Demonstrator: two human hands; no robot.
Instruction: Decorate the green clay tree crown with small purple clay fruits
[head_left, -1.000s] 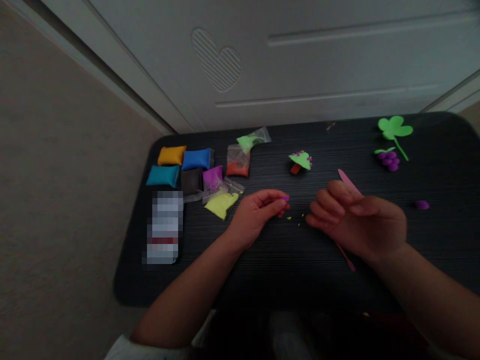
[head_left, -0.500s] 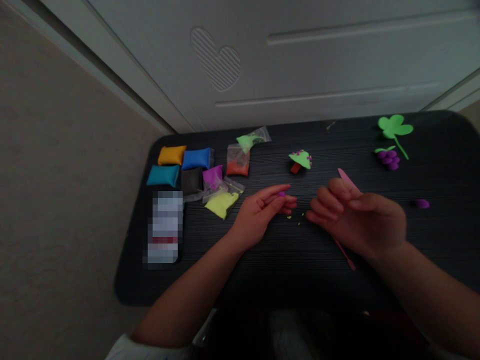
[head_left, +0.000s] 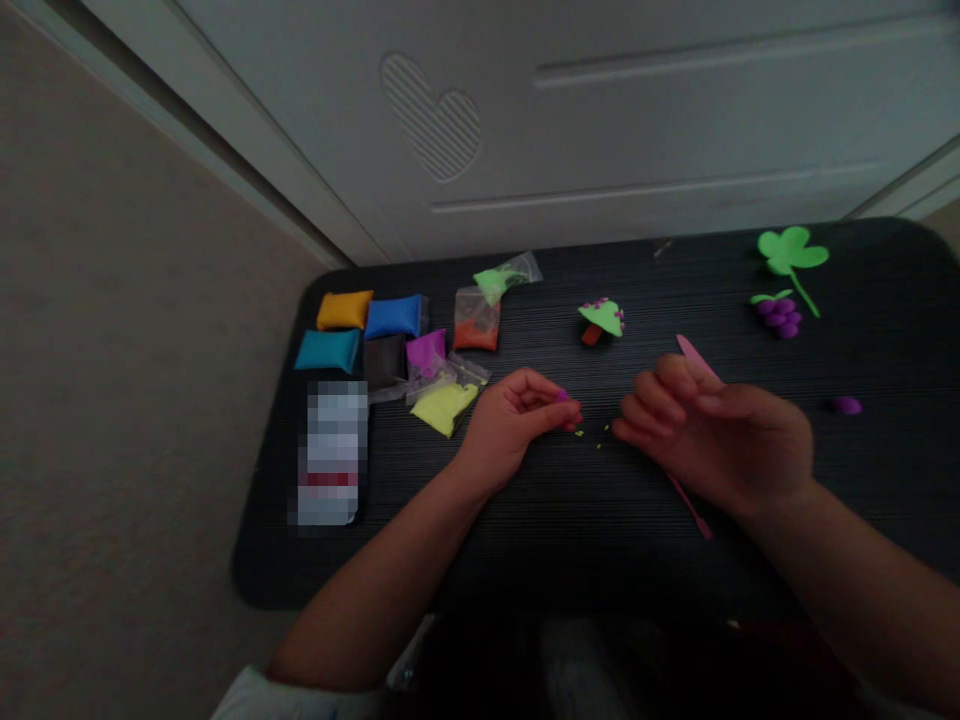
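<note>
My left hand [head_left: 517,420] rests on the black table [head_left: 525,540], its fingers curled round a tiny purple clay bit [head_left: 562,396]. To its right my right hand [head_left: 712,435] hovers with fingers loosely bent, and a pink modelling tool [head_left: 691,357] runs under its palm; its grip on the tool is hidden. Yellow crumbs [head_left: 589,437] lie between the two hands. A small green clay tree [head_left: 601,320] with purple dots and a red trunk stands just beyond.
Clay packets lie at the left: orange [head_left: 343,310], blue [head_left: 395,317], teal [head_left: 327,350], black [head_left: 384,362], purple [head_left: 426,353], yellow [head_left: 444,405], red [head_left: 475,322], green [head_left: 504,280]. A green leaf [head_left: 791,255], purple grapes [head_left: 778,318] and a purple lump [head_left: 847,405] sit at the right. A white door stands behind.
My left hand's fingers stretched out half a second ago and have curled back in over the purple bit. My right hand has hardly moved.
</note>
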